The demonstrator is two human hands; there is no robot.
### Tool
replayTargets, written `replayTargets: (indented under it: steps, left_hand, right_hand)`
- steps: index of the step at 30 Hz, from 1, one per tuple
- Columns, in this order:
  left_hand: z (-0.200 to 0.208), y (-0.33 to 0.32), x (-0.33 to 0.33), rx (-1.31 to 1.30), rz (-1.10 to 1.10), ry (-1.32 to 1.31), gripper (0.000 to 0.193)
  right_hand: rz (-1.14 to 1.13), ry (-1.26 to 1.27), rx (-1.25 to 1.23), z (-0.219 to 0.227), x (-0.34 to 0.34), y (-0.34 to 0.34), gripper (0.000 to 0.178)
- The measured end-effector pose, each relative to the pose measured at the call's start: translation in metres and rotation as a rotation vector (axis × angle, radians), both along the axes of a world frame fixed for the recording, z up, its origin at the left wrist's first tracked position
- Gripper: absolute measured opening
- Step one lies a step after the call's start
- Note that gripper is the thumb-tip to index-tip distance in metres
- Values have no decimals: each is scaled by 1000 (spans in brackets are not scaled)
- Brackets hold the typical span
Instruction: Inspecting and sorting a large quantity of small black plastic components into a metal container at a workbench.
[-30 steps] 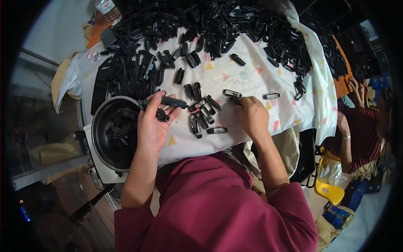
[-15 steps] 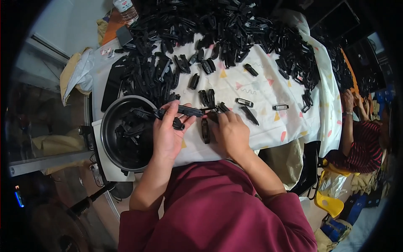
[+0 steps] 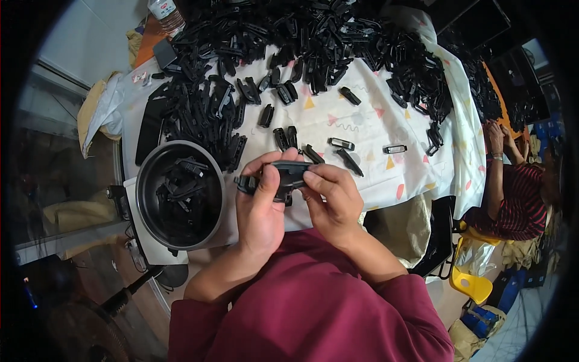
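Hundreds of small black plastic clip parts (image 3: 313,42) lie heaped across the far side of the counter (image 3: 368,120), which is covered with a white cloth printed with coloured triangles. At my left, on the counter's near corner, sits a round dark metal pot (image 3: 180,194) with more of the black parts piled inside. A few single pieces rest apart on the cloth just beyond my hands, among them a narrow black clip with a pale face (image 3: 341,143). At the far right a person in a striped top (image 3: 512,199) sits with raised hands. My left hand (image 3: 260,208) and right hand (image 3: 330,199) meet above the counter's near edge, fingers closed together on one black plastic clip body (image 3: 288,176), the left thumb pressed over its top, the right fingertips pinching its right end.
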State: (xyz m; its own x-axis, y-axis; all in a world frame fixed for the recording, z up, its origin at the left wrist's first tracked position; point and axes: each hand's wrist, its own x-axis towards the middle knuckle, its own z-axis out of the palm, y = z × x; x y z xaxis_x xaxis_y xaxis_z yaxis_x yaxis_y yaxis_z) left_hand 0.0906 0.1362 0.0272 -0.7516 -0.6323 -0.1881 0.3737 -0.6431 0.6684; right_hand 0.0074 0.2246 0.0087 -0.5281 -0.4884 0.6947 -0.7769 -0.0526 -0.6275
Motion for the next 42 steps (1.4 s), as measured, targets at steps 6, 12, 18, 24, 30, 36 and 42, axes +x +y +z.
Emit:
replayTargets:
  steps: [6, 12, 18, 24, 30, 36, 42]
  left_hand:
    - [-15, 11, 7, -647, 112, 206, 38]
    - [-18, -18, 9, -1010, 68, 173, 40]
    - [-14, -20, 7, -1083, 71, 179, 41]
    - [-4, -26, 12, -1135, 12, 161, 37]
    - [-9, -27, 20, -551, -209, 176, 44]
    - [-3, -48, 52, -933, 18, -250, 39]
    - [-3, -94, 89, -1763, 120, -1425, 64]
  right_hand:
    - [-65, 65, -104, 3, 2, 4, 39]
    - [127, -46, -58, 8, -3, 9, 31]
    - [169, -141, -124, 8, -2, 8, 32]
    - [157, -219, -81, 12, -5, 13, 36]
    - [218, -553, 194, 18, 1, 19, 34]
    - [397, -672, 556, 22, -30, 21, 35]
    - [32, -584, 623, -20, -59, 36, 25]
